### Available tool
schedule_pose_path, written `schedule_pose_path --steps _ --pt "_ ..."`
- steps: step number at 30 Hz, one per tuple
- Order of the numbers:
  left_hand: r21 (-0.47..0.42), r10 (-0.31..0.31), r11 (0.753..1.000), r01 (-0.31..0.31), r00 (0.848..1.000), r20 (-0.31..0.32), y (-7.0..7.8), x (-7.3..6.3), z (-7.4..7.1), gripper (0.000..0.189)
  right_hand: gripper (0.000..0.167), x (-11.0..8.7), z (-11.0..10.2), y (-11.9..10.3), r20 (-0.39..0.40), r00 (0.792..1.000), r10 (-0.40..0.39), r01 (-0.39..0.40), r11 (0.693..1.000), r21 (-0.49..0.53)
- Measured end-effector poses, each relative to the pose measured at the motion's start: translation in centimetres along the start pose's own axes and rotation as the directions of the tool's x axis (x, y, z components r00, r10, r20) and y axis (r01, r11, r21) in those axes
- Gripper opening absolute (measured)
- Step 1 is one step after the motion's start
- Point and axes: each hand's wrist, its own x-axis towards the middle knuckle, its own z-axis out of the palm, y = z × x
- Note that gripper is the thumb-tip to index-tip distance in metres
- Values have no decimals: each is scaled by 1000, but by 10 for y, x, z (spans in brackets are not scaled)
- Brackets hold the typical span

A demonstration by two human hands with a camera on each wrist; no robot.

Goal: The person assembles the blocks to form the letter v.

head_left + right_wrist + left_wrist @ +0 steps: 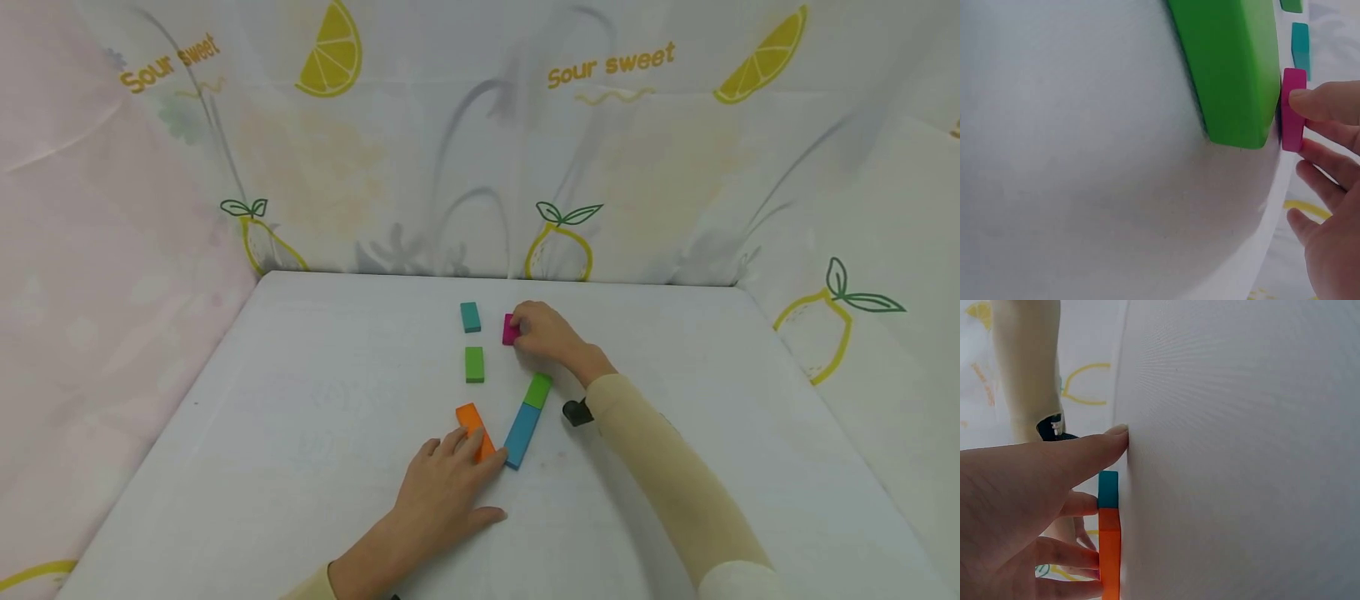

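Note:
My right hand [553, 335] pinches a magenta block [510, 330] near the far side of the table; in the right wrist view the thumb presses on the block's [1293, 125] face. My left hand [444, 492] lies spread low in the middle, its fingertips resting on an orange block [471, 417]. Its index fingertip also reaches the near end of a long blue block [522, 435]. A green block [537, 390] lies end to end with the blue one. Together with the orange block they form a V shape open toward the back.
Left of the magenta block lies a teal block [470, 317], with a second green block [474, 364] in front of it. The white table [300, 400] meets a lemon-print cloth [420, 167] at the back and sides. A black wrist device [577, 412] hangs beside the right sleeve.

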Motion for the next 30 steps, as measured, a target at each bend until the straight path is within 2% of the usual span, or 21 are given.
schedule_pose_path --steps 9,13,18,30 --pt "-1 -3 1000 3 1000 3 -1 -1 1 68 30 -8 -6 1 7 999 44 -45 998 39" --pt "-6 -6 1000 6 1000 15 0 -1 0 68 30 -11 -8 2 1 999 35 -35 998 45" --pt "-6 -7 1000 7 1000 -1 -1 0 1 68 31 -16 -9 4 -19 1000 17 -16 999 52" --pt "-10 -11 1000 11 1000 21 0 1 0 68 28 -23 -11 2 -47 998 35 -31 996 80"
